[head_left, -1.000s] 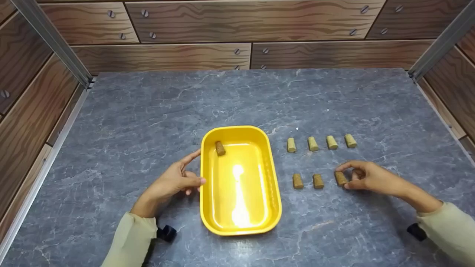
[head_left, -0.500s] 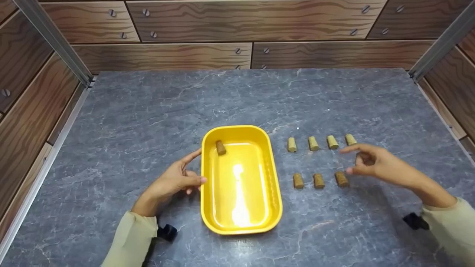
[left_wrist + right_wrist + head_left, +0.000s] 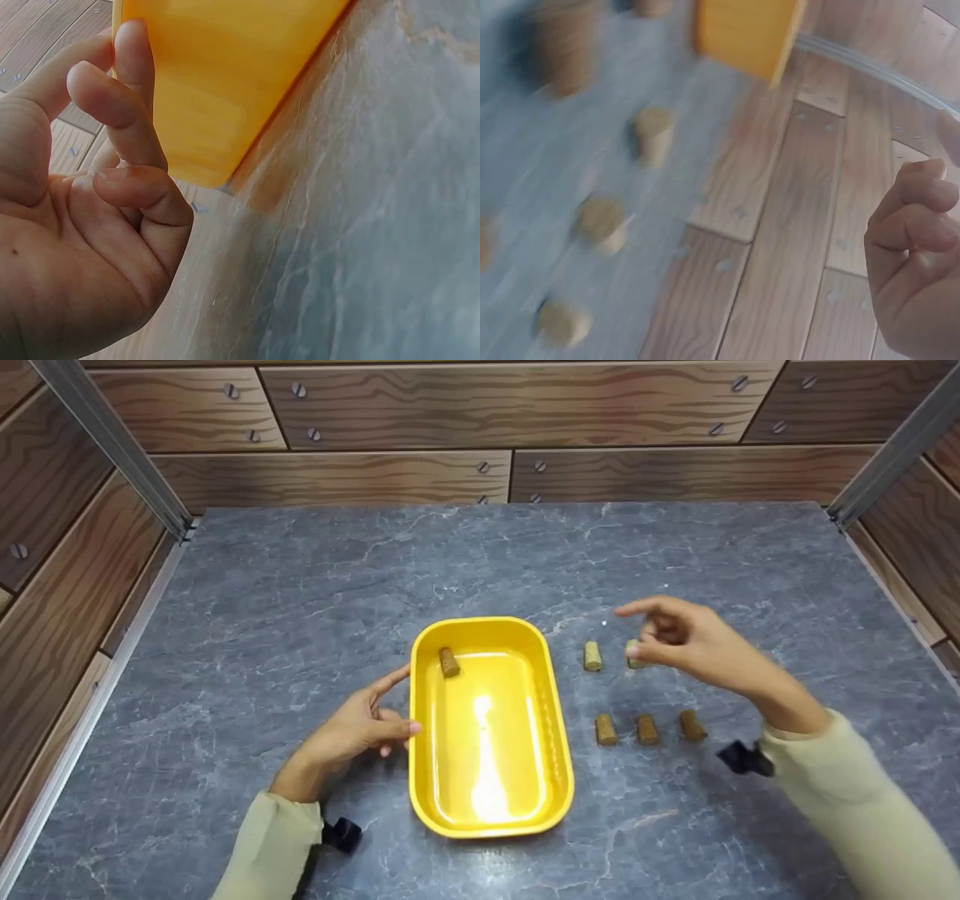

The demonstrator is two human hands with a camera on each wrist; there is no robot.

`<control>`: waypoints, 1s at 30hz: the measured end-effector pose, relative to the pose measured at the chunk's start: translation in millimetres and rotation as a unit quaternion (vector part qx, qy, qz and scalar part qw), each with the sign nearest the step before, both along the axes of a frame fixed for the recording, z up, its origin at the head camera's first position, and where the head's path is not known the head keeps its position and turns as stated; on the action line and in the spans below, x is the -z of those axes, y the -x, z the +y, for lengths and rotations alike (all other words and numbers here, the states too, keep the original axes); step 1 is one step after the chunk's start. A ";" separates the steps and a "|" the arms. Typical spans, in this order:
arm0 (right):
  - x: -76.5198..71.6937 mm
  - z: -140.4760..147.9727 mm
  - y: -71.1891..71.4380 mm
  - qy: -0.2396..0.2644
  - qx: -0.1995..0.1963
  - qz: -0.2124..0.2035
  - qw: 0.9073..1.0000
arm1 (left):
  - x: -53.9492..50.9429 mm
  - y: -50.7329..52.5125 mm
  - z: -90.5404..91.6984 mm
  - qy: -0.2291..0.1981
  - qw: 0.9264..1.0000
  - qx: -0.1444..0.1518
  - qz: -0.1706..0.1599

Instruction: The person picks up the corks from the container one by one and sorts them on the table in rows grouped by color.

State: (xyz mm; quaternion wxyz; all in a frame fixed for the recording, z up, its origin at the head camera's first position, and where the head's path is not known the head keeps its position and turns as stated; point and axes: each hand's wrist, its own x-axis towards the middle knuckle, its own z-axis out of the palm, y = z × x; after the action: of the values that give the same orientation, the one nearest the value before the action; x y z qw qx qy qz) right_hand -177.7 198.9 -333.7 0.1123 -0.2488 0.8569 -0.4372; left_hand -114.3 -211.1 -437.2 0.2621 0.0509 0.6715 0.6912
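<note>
A yellow plastic tub (image 3: 420, 799) sits mid-table with one dark brown cork (image 3: 449, 662) inside it. My left hand (image 3: 349, 733) pinches the tub's left rim between thumb and forefinger, also seen in the left wrist view, where the other fingers curl loosely. My right hand (image 3: 690, 645), forefinger and thumb spread apart and holding nothing, hovers over the row of pale corks. Of that row, one pale cork (image 3: 592, 656) shows fully; another pale cork (image 3: 635, 654) is partly behind the thumb. Other pale corks (image 3: 601, 223) appear blurred in the right wrist view.
Three brown corks stand in a nearer row right of the tub: a left cork (image 3: 606, 730), a middle cork (image 3: 646, 730) and a right cork (image 3: 692, 725). Wood-patterned panels (image 3: 390, 405) wall in the grey marbled tabletop (image 3: 300, 585) at the back and sides.
My right hand let go of the rightmost brown cork, leaving it on the table, then moved up and left over the pale corks. The left hand and tub stayed put.
</note>
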 end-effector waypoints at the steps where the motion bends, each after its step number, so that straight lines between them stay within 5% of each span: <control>1: -1.7 -6.8 1.4 0.008 0.001 -0.004 1.000 | 0.3 -0.4 0.7 -0.001 1.000 0.000 -0.001; 6: -3.6 -41.8 11.7 0.043 -0.009 -0.030 0.999 | 0.8 -1.0 3.1 -0.004 1.000 0.000 -0.002; 14: 16.3 -96.4 27.8 0.059 -0.066 -0.055 0.995 | 0.7 -0.3 3.2 0.003 1.000 -0.002 -0.008; 30: 46.5 -159.9 33.9 -0.044 -0.108 -0.053 0.992 | 1.0 -0.5 -0.6 0.002 1.000 0.006 -0.004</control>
State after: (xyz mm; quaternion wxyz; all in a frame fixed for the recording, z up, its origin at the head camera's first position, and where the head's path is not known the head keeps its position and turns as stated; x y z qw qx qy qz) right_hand -211.6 39.1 -380.1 0.2154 -0.3112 0.8361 -0.3971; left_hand -113.8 -211.7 -438.2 0.2688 0.0515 0.6717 0.6884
